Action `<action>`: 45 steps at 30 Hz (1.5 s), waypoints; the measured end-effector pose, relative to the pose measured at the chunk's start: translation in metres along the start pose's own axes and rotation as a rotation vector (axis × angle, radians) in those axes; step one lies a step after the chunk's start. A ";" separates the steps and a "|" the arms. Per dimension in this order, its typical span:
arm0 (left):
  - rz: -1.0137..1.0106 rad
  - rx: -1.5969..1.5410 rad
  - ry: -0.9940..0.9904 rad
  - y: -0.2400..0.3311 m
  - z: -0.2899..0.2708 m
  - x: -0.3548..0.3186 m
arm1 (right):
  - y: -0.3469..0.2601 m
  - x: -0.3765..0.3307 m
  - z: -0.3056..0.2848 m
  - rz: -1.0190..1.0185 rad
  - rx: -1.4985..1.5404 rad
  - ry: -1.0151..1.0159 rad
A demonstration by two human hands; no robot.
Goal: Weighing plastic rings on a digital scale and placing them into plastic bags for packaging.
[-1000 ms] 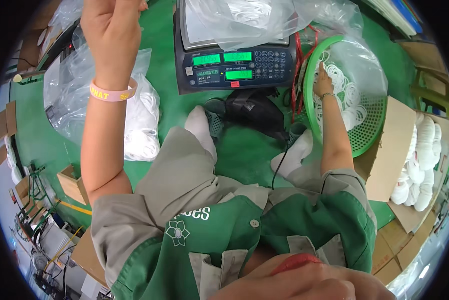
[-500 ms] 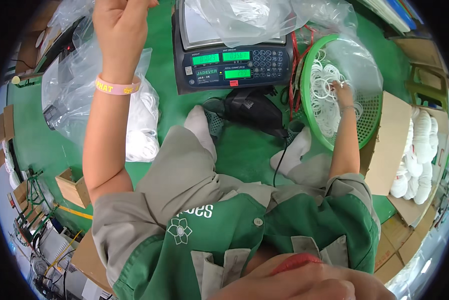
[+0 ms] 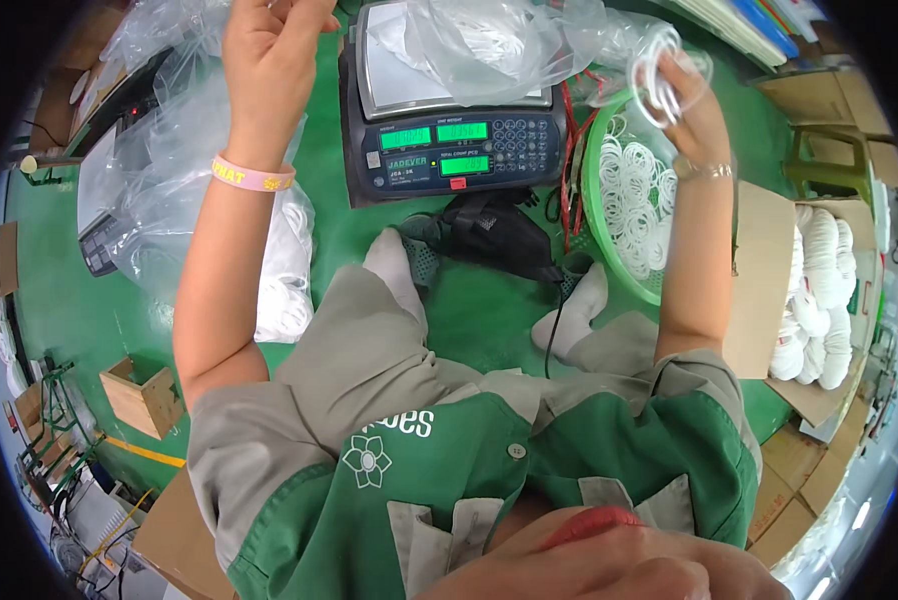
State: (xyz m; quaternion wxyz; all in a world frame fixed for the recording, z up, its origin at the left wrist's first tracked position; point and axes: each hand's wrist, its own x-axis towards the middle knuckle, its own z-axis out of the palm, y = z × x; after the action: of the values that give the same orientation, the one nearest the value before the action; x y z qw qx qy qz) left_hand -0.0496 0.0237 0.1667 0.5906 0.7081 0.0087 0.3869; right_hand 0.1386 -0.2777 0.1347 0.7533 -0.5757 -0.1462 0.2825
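Head view: right hand (image 3: 691,100) grip closed on white rings (image 3: 659,72); left hand (image 3: 269,45) grip pinching clear bag (image 3: 489,40).

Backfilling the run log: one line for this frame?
left hand: raised, holds clear bag over scale | right hand: holds white rings above green basket

Left hand (image 3: 269,45) fingertips cut off by the top edge, clear bag (image 3: 489,40) partly out of frame, scale (image 3: 449,130) platform veiled by the bag, legs hidden under the torso
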 end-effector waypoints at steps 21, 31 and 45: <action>0.031 0.048 -0.051 -0.006 0.002 0.002 | 0.139 0.015 -0.191 0.220 -1.314 0.154; -0.032 0.098 -0.015 -0.020 0.013 -0.002 | 0.235 -0.048 -0.154 0.572 -1.897 0.091; -0.085 0.063 -0.002 -0.006 0.004 -0.005 | 0.160 -0.072 -0.232 0.433 -1.162 0.527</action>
State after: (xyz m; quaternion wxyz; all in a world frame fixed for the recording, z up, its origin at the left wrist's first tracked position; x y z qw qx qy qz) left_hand -0.0478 0.0197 0.1589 0.5839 0.7258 0.0505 0.3602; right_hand 0.1663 -0.4739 -0.0780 0.2580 -0.9535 0.0330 0.1524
